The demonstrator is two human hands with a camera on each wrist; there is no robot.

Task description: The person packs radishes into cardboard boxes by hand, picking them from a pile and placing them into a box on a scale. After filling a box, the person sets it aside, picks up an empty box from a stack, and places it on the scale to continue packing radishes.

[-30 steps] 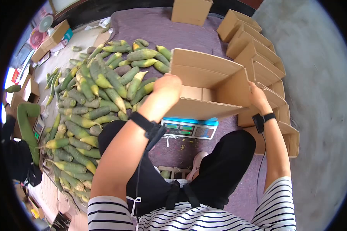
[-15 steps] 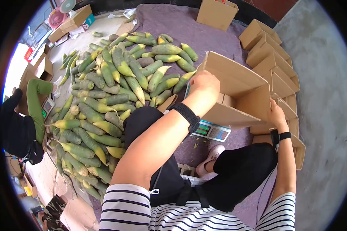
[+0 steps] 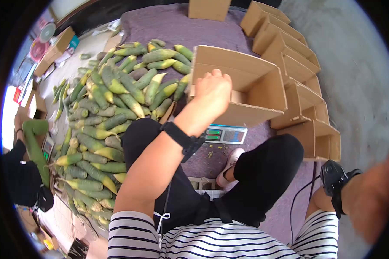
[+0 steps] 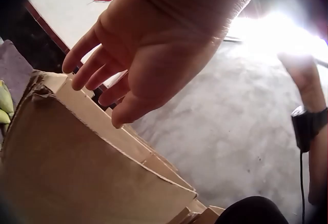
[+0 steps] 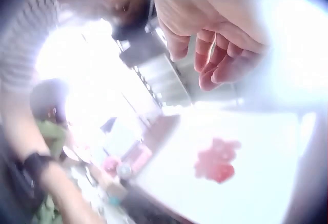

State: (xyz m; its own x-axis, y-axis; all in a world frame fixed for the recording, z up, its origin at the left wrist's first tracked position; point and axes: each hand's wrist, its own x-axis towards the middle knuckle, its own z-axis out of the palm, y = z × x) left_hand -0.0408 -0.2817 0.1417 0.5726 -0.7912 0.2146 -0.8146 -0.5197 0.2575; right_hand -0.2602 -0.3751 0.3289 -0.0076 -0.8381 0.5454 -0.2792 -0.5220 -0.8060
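Observation:
An open-topped cardboard box (image 3: 257, 111) sits on a digital scale (image 3: 225, 135) in front of my knees, its near wall hiding most of the scale's top. Over the box's near left side is my left hand (image 3: 212, 88), with nothing in its grasp. The left wrist view has the loosely spread fingers of that hand (image 4: 128, 65) by the box's edge. My right hand (image 3: 378, 196) is raised at the far right of the head view, blurred and away from the box. Its fingers hang loosely bent around nothing in the right wrist view.
A large pile of green radishes (image 3: 93, 134) covers the purple cloth (image 3: 160, 19) to the left. Several cardboard boxes (image 3: 289, 56) stand in a row along the right, and another (image 3: 208, 9) at the back. A person (image 3: 23, 172) sits at the far left.
Both hands have let go of the box, which now sits on the scale. The right hand has swung back and up to the right; the left has shifted over the box.

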